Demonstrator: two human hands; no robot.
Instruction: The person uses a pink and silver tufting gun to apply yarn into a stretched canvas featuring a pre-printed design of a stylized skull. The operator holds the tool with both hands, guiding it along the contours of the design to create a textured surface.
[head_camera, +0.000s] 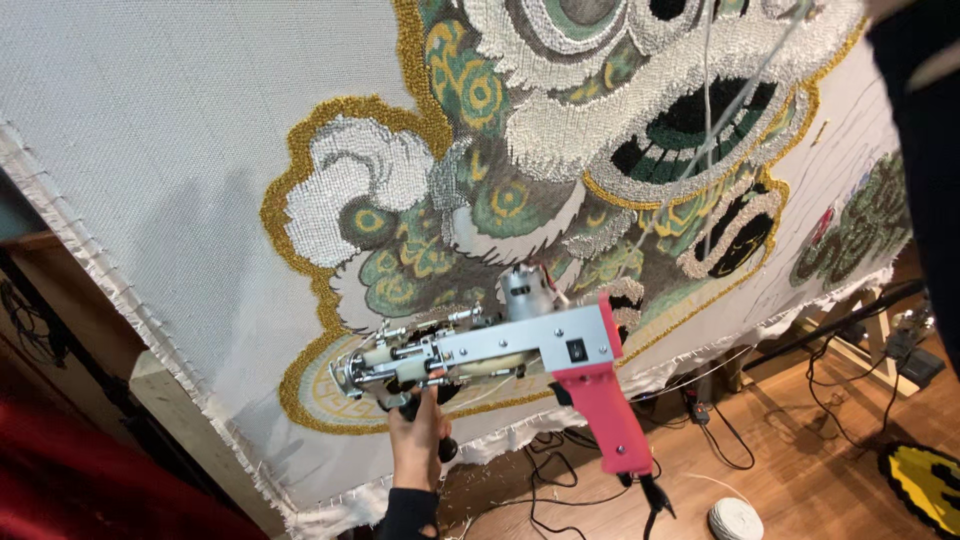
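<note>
Landmark = tufting gun (500, 350), centre-low in head view, lying near-horizontal w/ needle end pointing left, pressing at the cloth.

Far left of gun: wooden frame edge (150, 375) is running diagonally down, cloth margin fraying along it. Red fabric (90, 480) is showing below-left of that.

Above & behind gun: white backing cloth (150, 120) is stretching across the frame, carrying a tufted lion-mask design (560, 150) in gold, green, white, black; gun's nose is sitting over the gold-rimmed oval at the design's lower left.

Directly under gun's front: one hand (417, 430), dark sleeve, is closing fingers round the black front grip – which hand, can't tell; treating as left. Pink rear handle (605, 420), right of that hand, is hanging free, nothing gripping it. Other hand not showing.

Above gun, right: thin yarn strands (708, 120) are dropping toward the motor.

Below-right of gun: black cables (720, 440) are trailing over wood floor (800, 480); white yarn cone (735, 518) is sitting on the floor; yellow-black rug piece (925, 485) is lying further right.
</note>
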